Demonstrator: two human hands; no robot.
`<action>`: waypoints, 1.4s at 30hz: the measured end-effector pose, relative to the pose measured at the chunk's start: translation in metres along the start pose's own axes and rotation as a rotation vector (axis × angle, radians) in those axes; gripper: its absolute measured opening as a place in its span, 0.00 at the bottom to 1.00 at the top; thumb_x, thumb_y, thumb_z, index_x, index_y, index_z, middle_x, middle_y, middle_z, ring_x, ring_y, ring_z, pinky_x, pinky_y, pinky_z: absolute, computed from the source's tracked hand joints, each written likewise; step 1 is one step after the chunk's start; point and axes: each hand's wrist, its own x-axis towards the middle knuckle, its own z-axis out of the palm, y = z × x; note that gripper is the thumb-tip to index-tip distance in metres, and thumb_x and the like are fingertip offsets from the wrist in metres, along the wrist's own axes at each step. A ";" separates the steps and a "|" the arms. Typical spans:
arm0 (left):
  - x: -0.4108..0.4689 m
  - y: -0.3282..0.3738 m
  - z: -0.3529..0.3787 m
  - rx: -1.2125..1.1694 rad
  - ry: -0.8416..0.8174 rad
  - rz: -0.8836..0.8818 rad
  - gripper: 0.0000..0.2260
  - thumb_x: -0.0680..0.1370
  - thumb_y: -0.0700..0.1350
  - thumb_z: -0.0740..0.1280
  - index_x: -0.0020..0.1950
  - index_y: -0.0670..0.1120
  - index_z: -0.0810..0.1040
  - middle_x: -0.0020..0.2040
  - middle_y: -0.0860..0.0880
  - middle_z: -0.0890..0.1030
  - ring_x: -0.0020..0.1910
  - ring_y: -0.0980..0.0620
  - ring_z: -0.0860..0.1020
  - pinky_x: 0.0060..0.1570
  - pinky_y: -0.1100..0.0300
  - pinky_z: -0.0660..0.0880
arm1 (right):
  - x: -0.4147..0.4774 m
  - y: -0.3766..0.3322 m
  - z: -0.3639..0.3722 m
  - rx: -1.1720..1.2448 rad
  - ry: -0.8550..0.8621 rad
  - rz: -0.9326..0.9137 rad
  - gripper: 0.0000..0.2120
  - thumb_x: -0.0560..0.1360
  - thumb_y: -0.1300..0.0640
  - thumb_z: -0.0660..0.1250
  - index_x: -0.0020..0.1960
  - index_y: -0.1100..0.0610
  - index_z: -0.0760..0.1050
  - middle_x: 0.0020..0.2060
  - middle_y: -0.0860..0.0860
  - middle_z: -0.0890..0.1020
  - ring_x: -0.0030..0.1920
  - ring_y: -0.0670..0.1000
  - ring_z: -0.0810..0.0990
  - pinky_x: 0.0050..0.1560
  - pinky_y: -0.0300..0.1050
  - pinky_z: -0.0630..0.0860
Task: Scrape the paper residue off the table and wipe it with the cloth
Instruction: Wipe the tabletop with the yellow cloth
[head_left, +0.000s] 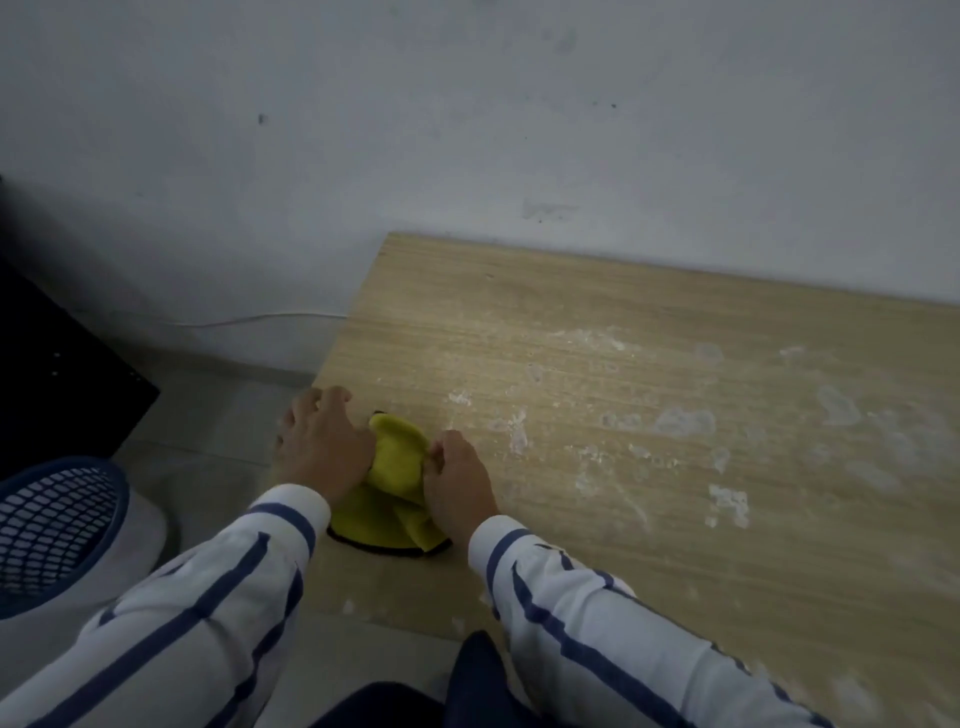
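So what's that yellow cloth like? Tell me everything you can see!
The yellow cloth is fuzzy fabric with a thin dark trim along its near edge. It lies bunched and folded on the wooden table, near its left edge. The left hand lies on its left side; the right hand pinches its right side.

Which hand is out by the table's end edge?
The left hand, at the table's left end beside the yellow cloth; the right hand grips the cloth further in, nearer the white residue.
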 end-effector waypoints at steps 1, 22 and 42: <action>-0.005 0.002 0.002 -0.031 0.063 0.026 0.19 0.76 0.48 0.63 0.67 0.50 0.67 0.69 0.45 0.65 0.67 0.40 0.63 0.65 0.43 0.62 | 0.000 0.004 0.003 -0.069 -0.010 -0.024 0.05 0.78 0.59 0.56 0.48 0.58 0.69 0.47 0.55 0.74 0.43 0.53 0.72 0.43 0.44 0.70; -0.016 -0.002 0.088 0.292 -0.113 0.373 0.40 0.70 0.68 0.40 0.76 0.48 0.56 0.77 0.43 0.52 0.76 0.41 0.47 0.72 0.41 0.46 | -0.023 0.074 -0.032 -0.627 0.184 -0.210 0.16 0.72 0.54 0.53 0.49 0.56 0.78 0.56 0.54 0.80 0.59 0.57 0.77 0.60 0.55 0.71; -0.001 0.023 0.100 0.268 -0.051 0.398 0.33 0.74 0.63 0.49 0.75 0.49 0.57 0.77 0.44 0.54 0.76 0.43 0.49 0.73 0.43 0.47 | -0.028 0.093 -0.042 -0.749 0.140 -0.168 0.19 0.77 0.50 0.53 0.62 0.57 0.72 0.63 0.55 0.76 0.66 0.57 0.72 0.68 0.57 0.63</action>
